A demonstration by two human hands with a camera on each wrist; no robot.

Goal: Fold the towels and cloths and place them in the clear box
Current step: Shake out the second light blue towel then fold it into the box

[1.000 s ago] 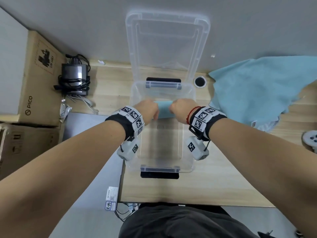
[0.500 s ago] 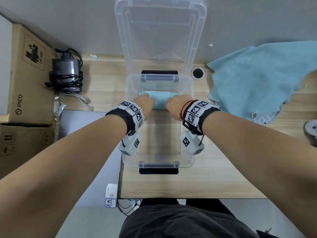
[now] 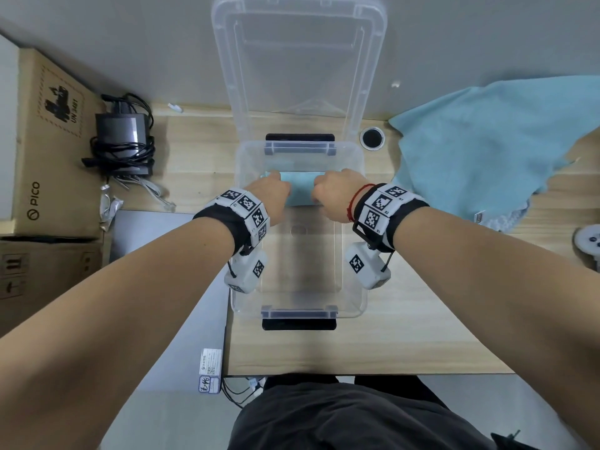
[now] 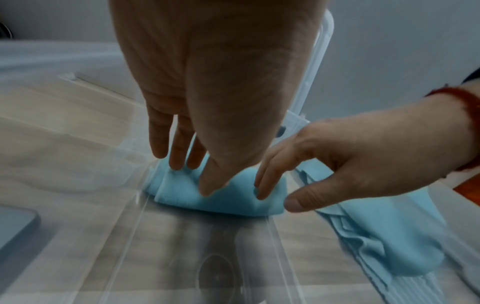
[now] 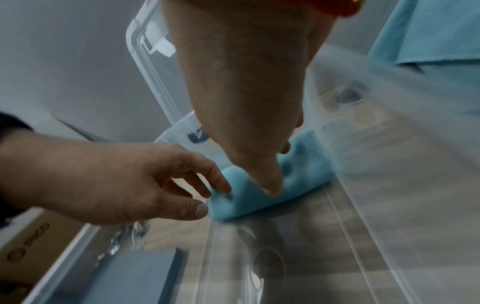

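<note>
A folded light-blue cloth [image 3: 300, 188] [image 4: 233, 197] [image 5: 303, 176] lies on the floor of the clear box [image 3: 360, 287], close to its far wall. My left hand [image 3: 271, 193] [image 4: 192, 176] rests on the cloth's left end, its straight fingers behind the cloth and its thumb on top. My right hand [image 3: 331, 193] [image 5: 279, 170] rests on the right end with its fingers extended. In the left wrist view the right thumb sits just off the cloth's front edge. A large unfolded light-blue towel [image 3: 487, 151] is spread on the table to the right of the box.
The box lid [image 3: 298, 60] stands open against the wall behind the box. A cable hole [image 3: 371, 138] sits right of the box. Further left are a black charger with cables [image 3: 121, 138] and cardboard boxes [image 3: 48, 141]. A white controller [image 3: 589, 238] lies at the far right edge.
Both hands have carried the folded cloth forward and down to the far end of the box floor. Their fingers now lie straighter on it.
</note>
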